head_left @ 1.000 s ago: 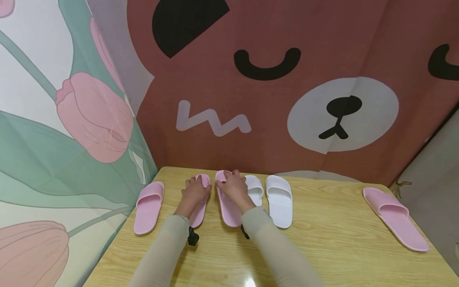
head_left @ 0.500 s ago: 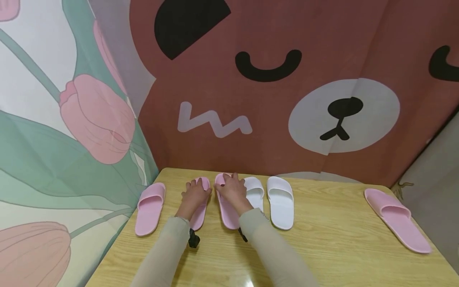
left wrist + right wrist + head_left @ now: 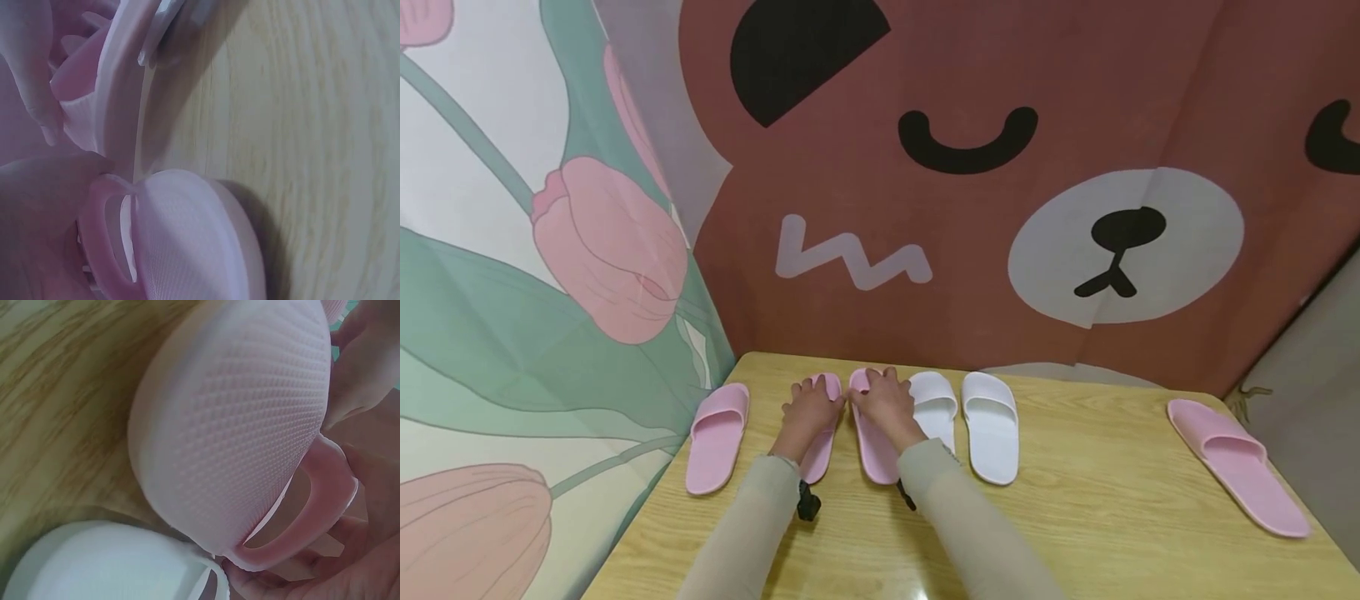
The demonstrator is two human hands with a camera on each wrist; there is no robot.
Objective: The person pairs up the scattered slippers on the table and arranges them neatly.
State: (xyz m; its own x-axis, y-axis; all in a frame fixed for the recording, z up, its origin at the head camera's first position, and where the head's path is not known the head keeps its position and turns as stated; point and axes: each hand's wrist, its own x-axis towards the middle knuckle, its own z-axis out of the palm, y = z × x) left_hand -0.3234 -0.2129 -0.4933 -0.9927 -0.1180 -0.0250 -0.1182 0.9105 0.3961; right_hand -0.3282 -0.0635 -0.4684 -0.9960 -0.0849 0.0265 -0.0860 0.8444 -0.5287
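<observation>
Two pink slippers lie side by side near the table's back edge, toes pointing away. My left hand (image 3: pixel 811 410) grips the left one (image 3: pixel 822 457) over its strap; in the left wrist view the hand (image 3: pixel 37 212) covers one side of that strap. Over the neighbouring pink slipper (image 3: pixel 874 457), my right hand (image 3: pixel 886 400) holds the strap. The right wrist view shows its fingers (image 3: pixel 250 581) at the edge of the strap (image 3: pixel 306 519). A narrow gap separates the two slippers. Beside the right hand stands a white slipper (image 3: pixel 934 408), partly hidden by the wrist.
A second white slipper (image 3: pixel 991 429) lies just to the right. One more pink slipper (image 3: pixel 711 454) sits at the table's left edge, and another (image 3: pixel 1247 475) lies slanted at the far right. A brown bear-print curtain (image 3: pixel 850 325) rises behind the wooden table (image 3: pixel 1090 500).
The pink slipper under my right hand has shifted slightly left and nearer, narrowing the gap to the other one. My left hand keeps its hold. The head view has tilted a little.
</observation>
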